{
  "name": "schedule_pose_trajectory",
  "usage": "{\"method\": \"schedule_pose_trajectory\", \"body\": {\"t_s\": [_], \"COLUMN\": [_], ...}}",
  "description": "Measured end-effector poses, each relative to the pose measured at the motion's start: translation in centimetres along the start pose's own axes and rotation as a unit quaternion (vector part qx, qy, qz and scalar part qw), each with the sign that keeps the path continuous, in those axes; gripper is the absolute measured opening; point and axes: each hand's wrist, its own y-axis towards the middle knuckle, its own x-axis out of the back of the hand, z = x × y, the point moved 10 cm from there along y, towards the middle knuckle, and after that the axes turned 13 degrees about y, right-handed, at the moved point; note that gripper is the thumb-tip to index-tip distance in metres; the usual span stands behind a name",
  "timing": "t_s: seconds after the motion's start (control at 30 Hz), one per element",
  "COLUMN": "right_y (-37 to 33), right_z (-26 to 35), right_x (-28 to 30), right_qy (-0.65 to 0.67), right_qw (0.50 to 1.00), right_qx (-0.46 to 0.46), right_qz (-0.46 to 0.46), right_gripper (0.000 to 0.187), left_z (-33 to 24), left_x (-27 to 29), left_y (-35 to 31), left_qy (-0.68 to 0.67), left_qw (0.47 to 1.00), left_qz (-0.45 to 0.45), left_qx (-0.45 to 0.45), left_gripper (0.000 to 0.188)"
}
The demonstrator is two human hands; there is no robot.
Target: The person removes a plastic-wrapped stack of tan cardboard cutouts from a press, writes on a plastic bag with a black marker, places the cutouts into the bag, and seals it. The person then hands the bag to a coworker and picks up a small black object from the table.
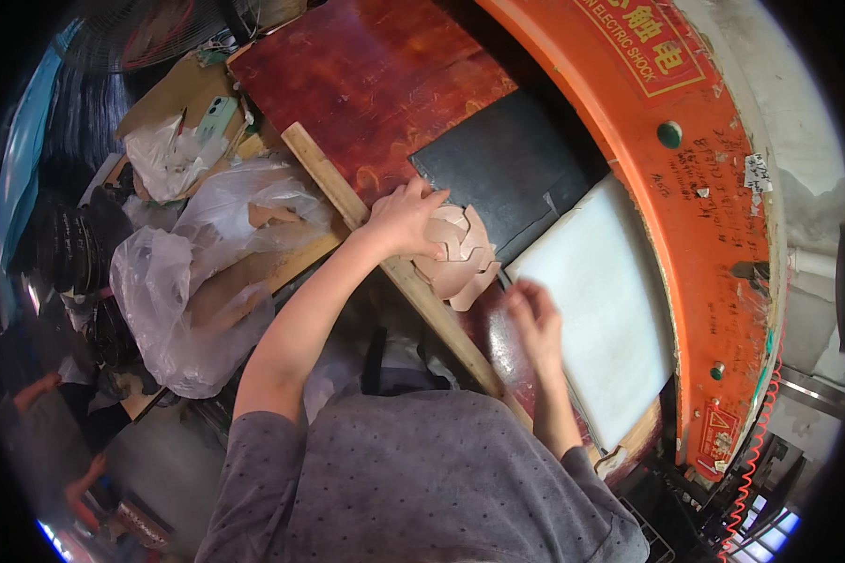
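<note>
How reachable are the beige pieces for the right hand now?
Likely yes: the left hand covers only the left side of the beige pieces, and nothing visible stands between their right side and the right hand.

Wearer's hands: 2, one left hand (406,220), one right hand (536,325)
Beige cut pieces (453,274): at least 4; overlapping, exact count not readable
Dark sheet (498,164): 1
White board (596,305): 1
Red-brown bench (347,80): 1
Wooden strip (322,173): 1
Orange machine frame (662,220): 1
Red-and-yellow warning labels (643,45): 2
Clear plastic bags (230,202): at least 2, crumpled, borders unclear
Pale green phone (218,117): 1
Fan (145,33): 1
Coiled red cord (753,458): 1
</note>
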Motion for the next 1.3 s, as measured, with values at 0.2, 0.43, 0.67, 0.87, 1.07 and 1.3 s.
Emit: {"method": "schedule_pose_trajectory", "body": {"t_s": [0.2, 0.43, 0.67, 0.87, 1.07, 1.3], "right_y": [-1.6, 1.1, 3.6, 2.7, 4.0, 1.5], "right_z": [-7.1, -5.6, -3.4, -1.4, 0.5, 2.0], "right_x": [-4.2, -7.4, -7.2, -7.3, -8.6, -17.6], "right_qy": [0.298, 0.361, 0.139, 0.235, 0.361, 0.324], "right_qw": [0.940, 0.913, 0.986, 0.967, 0.921, 0.881], "right_qx": [-0.167, -0.184, -0.061, 0.037, -0.056, -0.095], "right_qz": [0.004, 0.040, 0.073, 0.089, 0.137, 0.333], "right_gripper": [0.055, 0.072, 0.065, 0.069, 0.087, 0.076], "left_z": [-1.4, -1.8, -1.7, -2.1, -1.8, 4.0], "left_x": [-1.2, 0.7, -1.6, -0.5, 1.9, 3.0], "left_y": [0.6, -0.1, -1.5, -3.6, -5.3, -14.3], "left_qy": [-0.012, -0.023, -0.379, -0.509, -0.589, -0.447], "left_qw": [0.998, 0.994, 0.916, 0.854, 0.807, 0.884], "left_qz": [0.062, -0.060, 0.102, 0.085, -0.013, -0.121], "left_qx": [-0.022, -0.084, -0.086, -0.066, -0.044, 0.065], "left_gripper": [0.086, 0.073, 0.062, 0.064, 0.067, 0.070]}}
